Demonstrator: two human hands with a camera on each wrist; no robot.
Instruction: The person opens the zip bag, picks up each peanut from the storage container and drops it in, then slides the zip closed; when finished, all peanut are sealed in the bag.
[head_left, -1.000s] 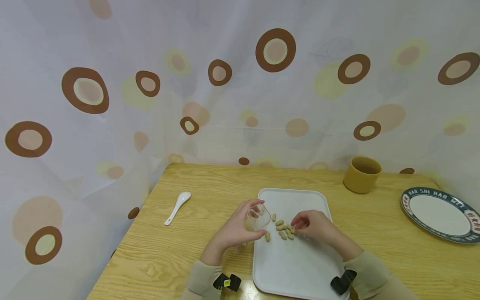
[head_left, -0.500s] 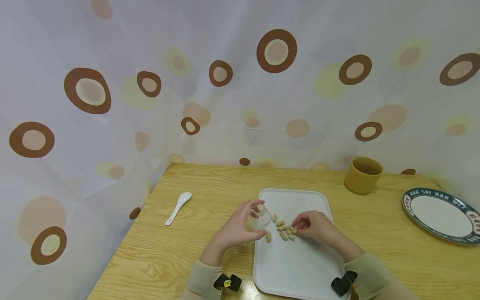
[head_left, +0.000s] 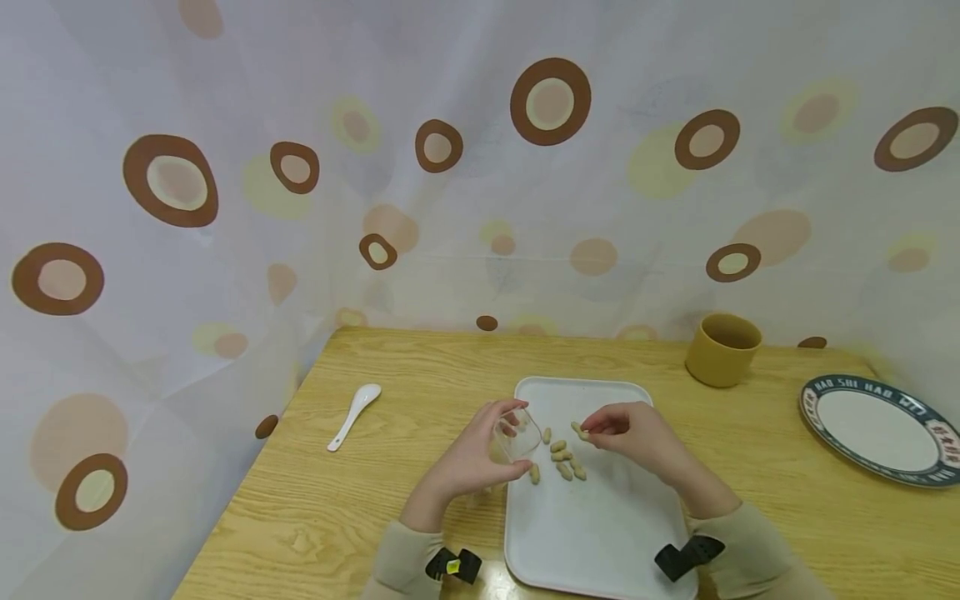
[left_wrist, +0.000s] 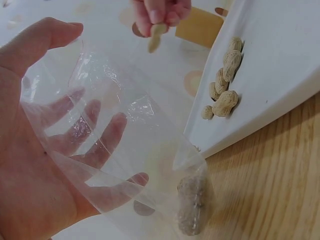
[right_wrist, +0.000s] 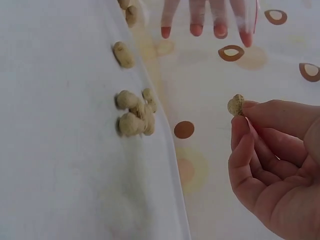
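My left hand (head_left: 476, 454) holds a clear plastic bag (head_left: 522, 435) at the left edge of a white tray (head_left: 585, 533), thumb and fingers spreading its mouth wide. Low in the bag, the left wrist view shows peanuts in the shell (left_wrist: 191, 205). Over the tray, my right hand (head_left: 637, 437) pinches one peanut (right_wrist: 236, 105) between thumb and fingertips, raised off the tray surface. Several more unshelled peanuts (head_left: 561, 457) lie in a loose group on the tray between the two hands.
A white spoon (head_left: 356, 415) lies on the wooden table (head_left: 300, 517) at the left. Behind the tray to the right stands a mustard-yellow cup (head_left: 722, 358). A plate with a dark patterned rim (head_left: 832, 446) is at the far right. A patterned curtain (head_left: 465, 208) hangs behind.
My right hand has lifted a peanut from the group and moved it up and slightly away. The left hand and the bag have stayed in place.
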